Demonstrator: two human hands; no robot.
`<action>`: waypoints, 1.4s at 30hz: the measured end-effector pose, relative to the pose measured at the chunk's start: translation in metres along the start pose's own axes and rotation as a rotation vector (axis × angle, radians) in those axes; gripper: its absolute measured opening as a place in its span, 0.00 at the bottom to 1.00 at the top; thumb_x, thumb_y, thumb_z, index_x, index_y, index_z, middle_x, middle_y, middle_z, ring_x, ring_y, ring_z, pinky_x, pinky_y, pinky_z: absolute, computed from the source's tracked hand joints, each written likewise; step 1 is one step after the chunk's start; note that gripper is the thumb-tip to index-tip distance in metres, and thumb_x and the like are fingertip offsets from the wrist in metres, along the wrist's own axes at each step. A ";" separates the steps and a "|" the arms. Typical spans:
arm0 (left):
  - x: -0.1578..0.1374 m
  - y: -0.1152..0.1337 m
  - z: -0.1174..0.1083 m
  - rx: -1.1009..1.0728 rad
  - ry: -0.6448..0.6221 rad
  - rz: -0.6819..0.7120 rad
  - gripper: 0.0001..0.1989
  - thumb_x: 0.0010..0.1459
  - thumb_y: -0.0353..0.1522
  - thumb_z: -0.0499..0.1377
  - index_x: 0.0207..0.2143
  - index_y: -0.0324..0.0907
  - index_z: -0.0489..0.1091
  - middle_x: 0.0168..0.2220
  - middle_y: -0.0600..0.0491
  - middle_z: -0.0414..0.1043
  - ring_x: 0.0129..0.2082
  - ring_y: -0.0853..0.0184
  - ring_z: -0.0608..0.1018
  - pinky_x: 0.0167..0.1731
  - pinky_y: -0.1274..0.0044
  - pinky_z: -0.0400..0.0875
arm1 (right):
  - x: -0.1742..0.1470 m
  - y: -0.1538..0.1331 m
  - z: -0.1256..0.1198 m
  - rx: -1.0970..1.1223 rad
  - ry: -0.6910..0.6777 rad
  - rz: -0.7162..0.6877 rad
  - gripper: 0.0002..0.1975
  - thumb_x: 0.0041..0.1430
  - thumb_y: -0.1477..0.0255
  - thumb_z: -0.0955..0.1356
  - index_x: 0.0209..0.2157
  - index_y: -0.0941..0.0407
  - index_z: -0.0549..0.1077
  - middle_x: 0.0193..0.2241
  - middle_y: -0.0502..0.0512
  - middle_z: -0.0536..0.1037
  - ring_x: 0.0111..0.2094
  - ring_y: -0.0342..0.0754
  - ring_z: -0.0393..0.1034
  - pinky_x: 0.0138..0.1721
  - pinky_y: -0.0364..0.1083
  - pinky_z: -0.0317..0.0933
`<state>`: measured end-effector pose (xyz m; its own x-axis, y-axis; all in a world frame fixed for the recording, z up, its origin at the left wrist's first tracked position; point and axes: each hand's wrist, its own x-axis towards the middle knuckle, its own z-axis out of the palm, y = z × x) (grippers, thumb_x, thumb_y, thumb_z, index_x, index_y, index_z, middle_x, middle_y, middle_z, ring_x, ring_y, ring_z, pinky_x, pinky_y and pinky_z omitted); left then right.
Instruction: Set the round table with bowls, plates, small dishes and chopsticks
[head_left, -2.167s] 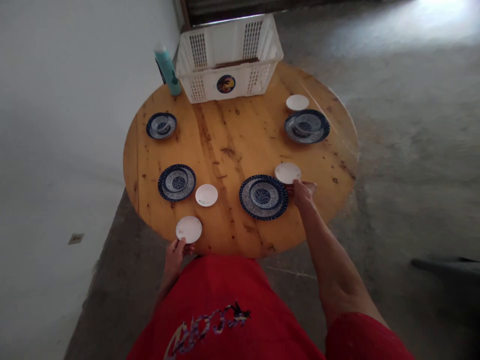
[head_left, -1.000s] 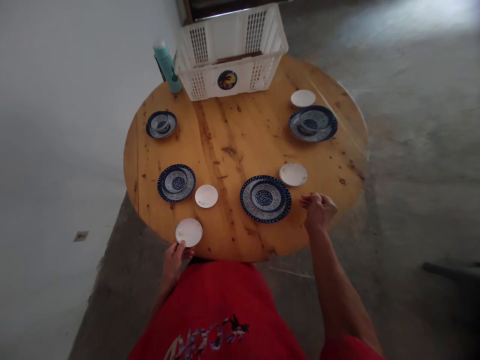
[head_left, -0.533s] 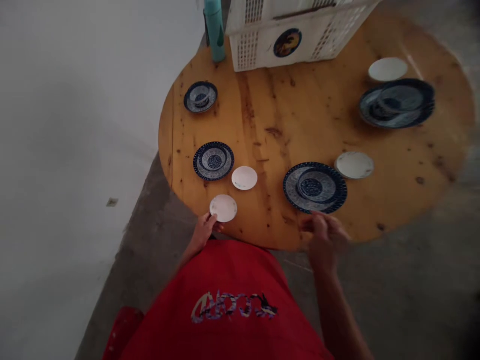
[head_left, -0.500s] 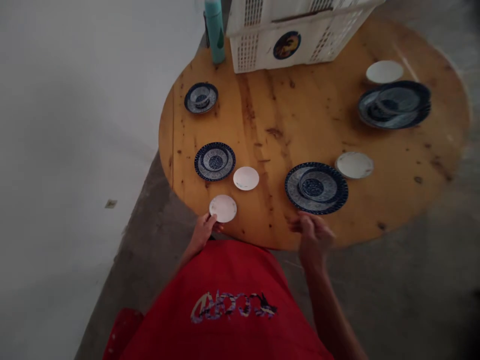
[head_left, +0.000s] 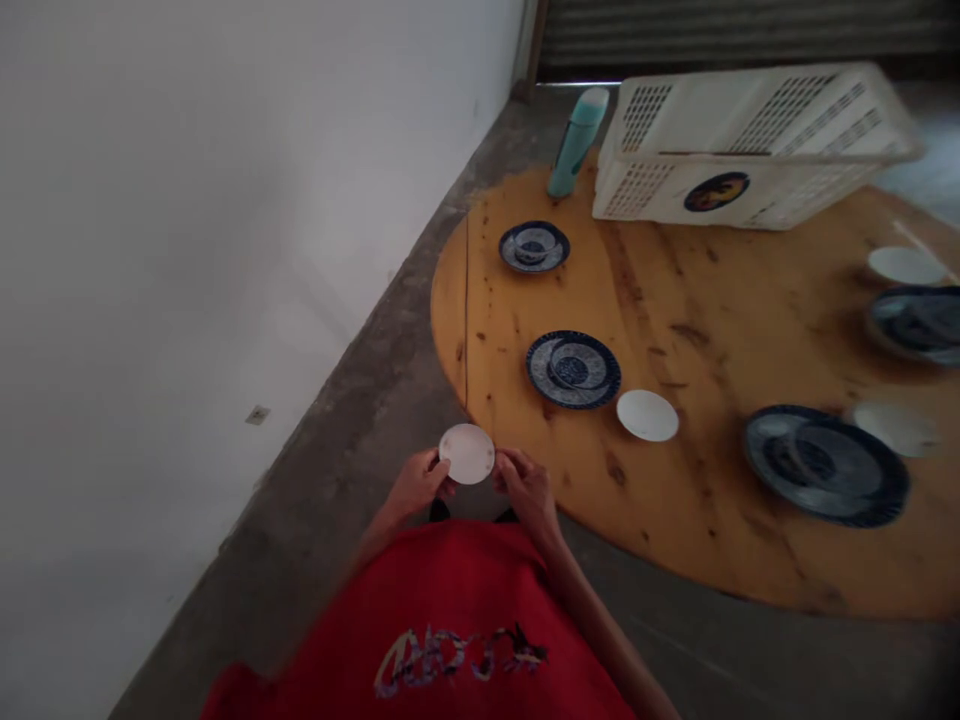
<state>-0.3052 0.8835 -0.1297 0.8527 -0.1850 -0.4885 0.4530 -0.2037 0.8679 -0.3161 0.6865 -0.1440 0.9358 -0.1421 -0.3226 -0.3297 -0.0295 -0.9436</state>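
A small white plate [head_left: 466, 454] with faint marks near its rim is held up in front of my red shirt, just off the table's edge. My left hand [head_left: 417, 484] pinches its left rim, thumb on top. On the opposite rim, my right hand [head_left: 528, 488] grips with thumb and fingers. Nearest to them on the table are a blue-patterned plate with a bowl on it [head_left: 574, 370] and another small white plate [head_left: 647, 415].
The round wooden table [head_left: 585, 290] bears a white plastic crate [head_left: 652, 195], a teal bottle [head_left: 577, 142], a smaller blue plate with a bowl [head_left: 534, 247], and larger blue dishes [head_left: 826, 465] at right. A white wall [head_left: 225, 200] stands at left.
My right hand has moved from beside the large blue plate to the white plate's right rim. The view has turned left, and the held plate is now off the table's edge.
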 end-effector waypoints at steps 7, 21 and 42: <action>0.001 -0.006 -0.045 -0.036 -0.048 -0.013 0.16 0.55 0.46 0.58 0.31 0.42 0.69 0.21 0.52 0.74 0.20 0.65 0.77 0.22 0.77 0.69 | 0.006 -0.003 0.047 -0.173 0.017 -0.047 0.24 0.53 0.48 0.67 0.34 0.55 0.78 0.22 0.54 0.76 0.23 0.51 0.72 0.25 0.47 0.66; 0.125 0.056 -0.085 0.441 0.000 0.148 0.13 0.64 0.41 0.51 0.30 0.44 0.66 0.21 0.53 0.74 0.23 0.65 0.77 0.29 0.77 0.65 | 0.126 -0.012 0.083 -0.134 0.147 -0.023 0.22 0.50 0.49 0.63 0.29 0.54 0.73 0.22 0.59 0.77 0.22 0.53 0.73 0.25 0.47 0.65; 0.382 0.167 -0.014 0.648 -0.144 0.373 0.09 0.64 0.34 0.58 0.36 0.38 0.75 0.37 0.48 0.80 0.36 0.66 0.79 0.38 0.77 0.70 | 0.310 -0.057 0.030 -0.296 0.779 0.193 0.19 0.55 0.64 0.63 0.34 0.63 0.80 0.30 0.68 0.82 0.33 0.60 0.78 0.40 0.53 0.68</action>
<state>0.0996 0.7922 -0.1697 0.8569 -0.4669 -0.2184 -0.1400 -0.6185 0.7732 -0.0041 0.6734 -0.1926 0.5431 -0.8076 -0.2298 -0.5946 -0.1767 -0.7844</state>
